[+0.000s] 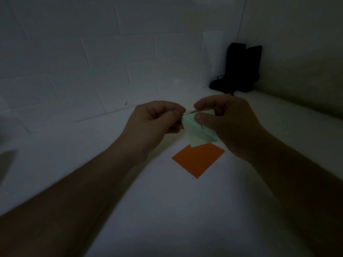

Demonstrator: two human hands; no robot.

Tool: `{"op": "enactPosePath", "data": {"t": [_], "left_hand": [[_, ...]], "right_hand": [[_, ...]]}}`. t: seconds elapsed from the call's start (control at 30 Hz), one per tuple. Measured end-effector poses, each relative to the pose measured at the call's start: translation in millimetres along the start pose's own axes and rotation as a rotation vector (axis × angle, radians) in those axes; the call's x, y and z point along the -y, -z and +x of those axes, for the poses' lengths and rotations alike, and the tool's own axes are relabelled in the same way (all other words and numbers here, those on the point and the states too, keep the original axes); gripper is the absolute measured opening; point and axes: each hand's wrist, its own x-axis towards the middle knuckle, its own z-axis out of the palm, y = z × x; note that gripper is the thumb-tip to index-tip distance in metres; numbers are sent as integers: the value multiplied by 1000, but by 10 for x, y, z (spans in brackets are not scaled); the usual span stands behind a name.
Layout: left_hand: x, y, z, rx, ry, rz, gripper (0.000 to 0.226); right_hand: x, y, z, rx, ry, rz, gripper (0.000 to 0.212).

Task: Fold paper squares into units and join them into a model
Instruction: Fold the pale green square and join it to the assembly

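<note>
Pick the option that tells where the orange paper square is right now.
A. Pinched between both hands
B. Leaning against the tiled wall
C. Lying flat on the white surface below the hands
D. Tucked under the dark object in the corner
C: the orange paper square lies flat on the white surface, while both hands hold the pale green paper above it.

A pale green paper, partly folded, is held above a white table between both hands. Its left corner is pinched by the left hand, fingers curled. Its right side is gripped by the right hand, the thumb pressed on top. An orange square lies flat on the table just near of the hands. Dark objects stand in the far right corner against a tiled wall. The scene is dim.
</note>
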Motion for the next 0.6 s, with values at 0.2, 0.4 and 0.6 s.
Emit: {"op": "enactPosePath", "data": {"t": [0.2,0.4,0.6], "left_hand": [[19,6,-15,11,-37,98,13],[16,-8,-23,-8,-64,178,22],[25,-19,-34,6,-57,173,16]], "right_hand": [[-10,-14,9,-19,17,-43,18],[-1,-38,0,5,46,-93,18],[18,-45,-23,20,57,-117,13]]}}
